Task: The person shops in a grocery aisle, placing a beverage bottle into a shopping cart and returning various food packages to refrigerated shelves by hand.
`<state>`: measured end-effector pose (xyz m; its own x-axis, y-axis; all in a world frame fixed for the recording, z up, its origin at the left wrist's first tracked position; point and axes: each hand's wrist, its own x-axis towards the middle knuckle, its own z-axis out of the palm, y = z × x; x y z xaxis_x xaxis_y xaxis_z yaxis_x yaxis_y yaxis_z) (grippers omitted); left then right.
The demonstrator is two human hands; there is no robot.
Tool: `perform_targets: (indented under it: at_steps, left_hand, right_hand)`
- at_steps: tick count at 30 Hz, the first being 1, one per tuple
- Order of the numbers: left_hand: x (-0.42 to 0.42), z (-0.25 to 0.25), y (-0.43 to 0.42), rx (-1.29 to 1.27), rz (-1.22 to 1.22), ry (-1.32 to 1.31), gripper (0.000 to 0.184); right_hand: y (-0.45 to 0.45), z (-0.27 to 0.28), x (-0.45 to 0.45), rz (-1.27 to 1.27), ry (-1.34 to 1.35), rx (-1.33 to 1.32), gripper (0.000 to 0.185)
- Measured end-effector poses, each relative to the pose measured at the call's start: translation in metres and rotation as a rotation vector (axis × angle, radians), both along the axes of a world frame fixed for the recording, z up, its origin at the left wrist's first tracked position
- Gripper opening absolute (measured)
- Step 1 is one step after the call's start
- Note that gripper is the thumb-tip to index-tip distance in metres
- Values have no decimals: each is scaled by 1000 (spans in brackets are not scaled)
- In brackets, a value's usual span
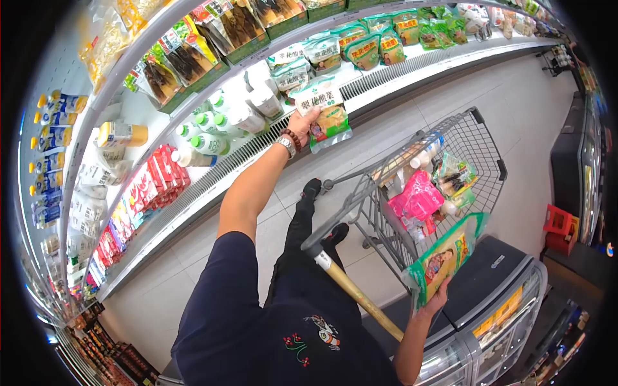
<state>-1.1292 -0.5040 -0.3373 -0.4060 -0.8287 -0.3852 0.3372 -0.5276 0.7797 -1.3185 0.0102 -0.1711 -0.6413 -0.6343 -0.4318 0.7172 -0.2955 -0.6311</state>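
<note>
My left hand (300, 127), with a watch and a beaded bracelet at its wrist, is closed on the edge of a white and green packet of pickled cabbage (329, 122) at the front of the chilled shelf. More packets of the same white kind (293, 74) stand just behind it. On the right, my right hand (432, 301) grips the lower end of a green-edged food packet (444, 257) with a yellow label. That packet is tilted beside the shopping cart (479, 138), near its handle (354, 293).
Inside the cart lie a pink bag (412, 201) and several packets. Green-capped bottles (209, 143) and red packets (154, 180) fill the shelf at left. A glass-topped freezer (508, 315) stands behind the cart, with a red stool (560, 228) farther right.
</note>
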Motion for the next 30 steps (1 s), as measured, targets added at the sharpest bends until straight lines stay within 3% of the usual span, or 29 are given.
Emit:
perform_targets:
  at_steps: [3,5,8,12,14,15,17,19,23,24,27,30]
  left_hand:
    - [7,-88,-15,74,-11,-80,43]
    - [7,-108,-12,44,61,-109,47]
    - [22,-139,-7,7,57,-162,51]
    - [39,-117,-9,45,-14,-325,50]
    - [48,-131,-14,-26,10,-394,48]
    - [53,-131,-16,17,8,-384,46]
    - [63,-125,-18,108,-2,-358,42]
    - [75,-137,-11,100,-23,-404,38]
    - [86,-122,7,57,125,-358,39]
    - [95,-121,8,163,54,-428,35]
    - [98,-126,8,163,89,-409,32]
    - [95,-135,1,162,94,-405,31]
  right_hand:
    - [-34,7,-16,-54,51,81,62]
    - [-81,20,-28,-21,110,144,68]
    - [-168,4,-73,273,286,116,67]
    - [-334,-32,-91,572,402,125,65]
    - [-413,-66,-87,718,535,204,55]
    - [-450,-76,-82,784,556,341,47]
    - [-510,-128,-80,861,637,321,42]
    - [-563,-185,-80,921,611,242,41]
    - [-637,-224,-74,1055,534,276,45]
    - [-652,-242,-75,1078,611,121,38]
    - [-698,-278,-66,1051,886,351,39]
    - [-714,-352,-67,694,1336,602,41]
